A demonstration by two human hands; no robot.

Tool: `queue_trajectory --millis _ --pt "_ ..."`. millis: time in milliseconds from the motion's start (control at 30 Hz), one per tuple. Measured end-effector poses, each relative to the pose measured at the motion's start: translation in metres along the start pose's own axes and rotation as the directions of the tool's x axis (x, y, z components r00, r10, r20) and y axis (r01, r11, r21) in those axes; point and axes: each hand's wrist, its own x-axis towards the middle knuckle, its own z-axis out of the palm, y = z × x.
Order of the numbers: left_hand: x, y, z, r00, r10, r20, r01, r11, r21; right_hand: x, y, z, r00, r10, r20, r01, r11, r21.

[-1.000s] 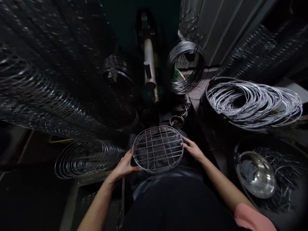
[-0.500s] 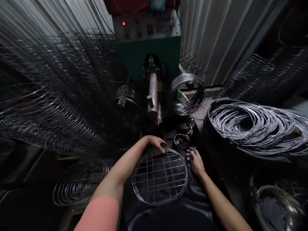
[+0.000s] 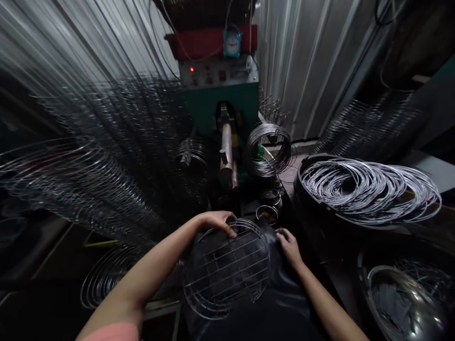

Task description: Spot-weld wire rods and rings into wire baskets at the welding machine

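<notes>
My left hand (image 3: 224, 223) is closed on the far rim of a round wire grill rack (image 3: 232, 265), with its thumb over the rim. The rack lies across the dark apron (image 3: 284, 293) on my lap; more than one ring shows at its edge, and the picture is blurred there. To the right of the rack, apart from it, my right hand (image 3: 288, 244) has its fingers pressed together near a fold of the apron. What they hold, if anything, is too small to make out. A small round metal dish (image 3: 267, 215) stands just beyond that hand.
Ahead is a green machine (image 3: 202, 104) with a metal arm (image 3: 226, 144), a red light and a blue clock (image 3: 232, 42). A wire coil (image 3: 270, 149) hangs right of it. Wire rings (image 3: 373, 189) fill a tub at right, above a metal bowl (image 3: 408, 303). Stacked wire racks (image 3: 117, 184) crowd the left.
The rack has shifted left with my left hand, and its stacked rings look more spread apart. My right hand's fingers have closed. The view has tilted upward.
</notes>
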Motion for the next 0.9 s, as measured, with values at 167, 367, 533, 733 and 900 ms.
queue_trajectory --millis 167,367,533,733,900 --pt "-0.091 0.022 0.008 0.815 0.269 -0.513 -0.061 0.921 0.385 -0.016 -0.010 -0.002 0.987 -0.095 0.132 0.127 0.958 -0.257" --pt "-0.096 0.014 0.033 0.482 0.413 -0.773 0.165 0.823 0.543 -0.010 -0.132 -0.004 0.896 -0.238 0.375 0.290 0.953 -0.087" --pt "-0.056 0.001 0.049 0.524 0.378 -0.763 0.149 0.841 0.520 0.014 -0.196 0.035 0.615 -0.145 0.775 0.429 0.887 -0.174" --pt "-0.029 -0.015 0.051 0.550 0.332 -0.766 0.084 0.891 0.446 0.038 -0.174 0.079 0.729 -0.284 0.623 0.638 0.613 -0.467" --pt "-0.018 -0.028 0.038 0.580 0.350 -0.736 0.036 0.891 0.452 0.043 -0.161 0.073 0.597 -0.345 0.724 0.719 0.631 -0.291"
